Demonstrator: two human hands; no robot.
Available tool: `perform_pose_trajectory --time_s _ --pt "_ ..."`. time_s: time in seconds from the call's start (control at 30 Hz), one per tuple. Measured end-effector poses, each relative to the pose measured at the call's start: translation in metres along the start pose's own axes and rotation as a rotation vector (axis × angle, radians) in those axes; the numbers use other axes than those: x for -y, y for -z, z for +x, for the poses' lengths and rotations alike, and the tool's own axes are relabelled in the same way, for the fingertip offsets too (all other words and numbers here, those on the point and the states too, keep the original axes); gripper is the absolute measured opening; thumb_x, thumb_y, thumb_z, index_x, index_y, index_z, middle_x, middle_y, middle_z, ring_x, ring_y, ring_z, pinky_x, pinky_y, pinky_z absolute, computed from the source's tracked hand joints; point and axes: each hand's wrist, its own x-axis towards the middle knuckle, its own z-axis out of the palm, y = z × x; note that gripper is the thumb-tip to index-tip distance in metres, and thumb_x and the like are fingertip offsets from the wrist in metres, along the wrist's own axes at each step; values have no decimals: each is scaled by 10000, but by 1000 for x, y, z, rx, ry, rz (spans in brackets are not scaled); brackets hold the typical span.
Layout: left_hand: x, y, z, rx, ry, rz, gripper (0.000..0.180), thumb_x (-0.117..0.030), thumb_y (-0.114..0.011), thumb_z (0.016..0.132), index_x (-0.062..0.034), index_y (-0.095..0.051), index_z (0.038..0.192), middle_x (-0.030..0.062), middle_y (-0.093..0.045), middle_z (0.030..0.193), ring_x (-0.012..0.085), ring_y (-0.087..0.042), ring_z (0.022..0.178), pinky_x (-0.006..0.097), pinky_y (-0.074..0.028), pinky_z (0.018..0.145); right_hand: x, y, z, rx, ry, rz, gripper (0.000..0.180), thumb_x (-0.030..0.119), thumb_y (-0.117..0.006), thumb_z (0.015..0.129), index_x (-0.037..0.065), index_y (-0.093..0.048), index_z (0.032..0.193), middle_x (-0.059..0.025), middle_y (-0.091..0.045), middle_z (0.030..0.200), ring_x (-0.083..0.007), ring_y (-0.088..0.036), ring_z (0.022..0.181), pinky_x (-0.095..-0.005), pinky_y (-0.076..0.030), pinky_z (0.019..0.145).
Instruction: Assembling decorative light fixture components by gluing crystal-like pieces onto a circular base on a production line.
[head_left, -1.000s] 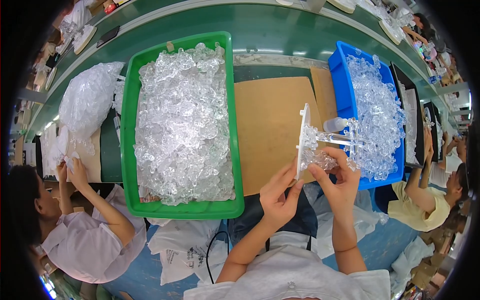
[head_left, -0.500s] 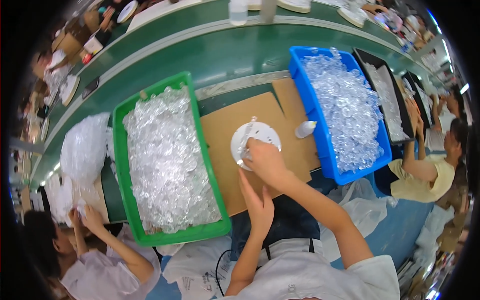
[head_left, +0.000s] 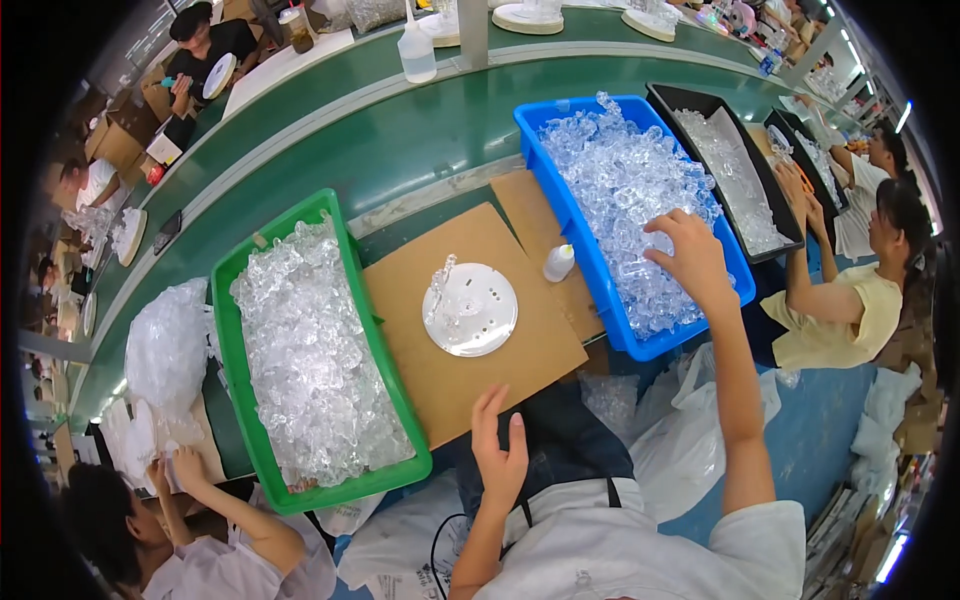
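Note:
A white round disc (head_left: 472, 310) with small holes lies flat on a brown cardboard sheet (head_left: 470, 375), a few clear crystal pieces (head_left: 438, 290) standing on its left side. My right hand (head_left: 690, 258) reaches into the blue bin (head_left: 592, 262) and rests among the clear plastic crystals (head_left: 620, 190); whether it grips one is hidden. My left hand (head_left: 498, 452) hovers near the cardboard's front edge, fingers apart, holding nothing. A small white glue bottle (head_left: 558, 262) stands on the cardboard beside the blue bin.
A green bin (head_left: 235, 400) full of clear crystals sits left of the cardboard. A black tray (head_left: 700, 100) of crystals lies right of the blue bin. Behind runs a green conveyor belt (head_left: 400, 140). Other people work at my left (head_left: 200, 540) and right (head_left: 850, 300).
The disc was held upright in both hands, then laid flat on the cardboard. My right hand has since moved into the blue bin and my left hand has drawn back.

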Motion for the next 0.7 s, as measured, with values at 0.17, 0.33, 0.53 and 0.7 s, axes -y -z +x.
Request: perform_pose_trajectory --time_s 0.17,0.33,0.53,0.7 --pt "-6 -3 6 22 -61 -32 284 -60 -547 890 -6 -580 1167 156 -522 1265 312 -530 1146 350 -383 990 -34 -1 1 83 3 423 326 100 -714 746 84 -627 1060 -75 -624 1033 -204 -586 930 -318 -509 748" --pt "-3 -1 15 48 6 -211 298 17 -521 899 33 -544 1196 142 -521 1260 223 -531 1158 304 -426 962 -19 8 -23 -70 -133 711 360 119 -672 821 83 -619 1176 -37 -603 1099 -151 -552 970 -258 -519 762" --pt "-27 -35 53 131 -2 -442 438 5 -564 887 15 -453 1310 129 -522 1257 218 -540 1150 323 -443 939 40 -11 -54 -46 -252 1123 324 180 -642 869 10 -615 1144 -93 -605 1073 -147 -567 946 -273 -492 744" --pt "-47 -91 114 101 -436 15 468 -44 -616 838 -71 -514 1293 172 -490 1309 339 -470 1227 426 -393 985 4 -36 -26 -212 -192 607 281 229 -594 908 15 -629 1087 -90 -647 905 -131 -602 792 -267 -474 573"
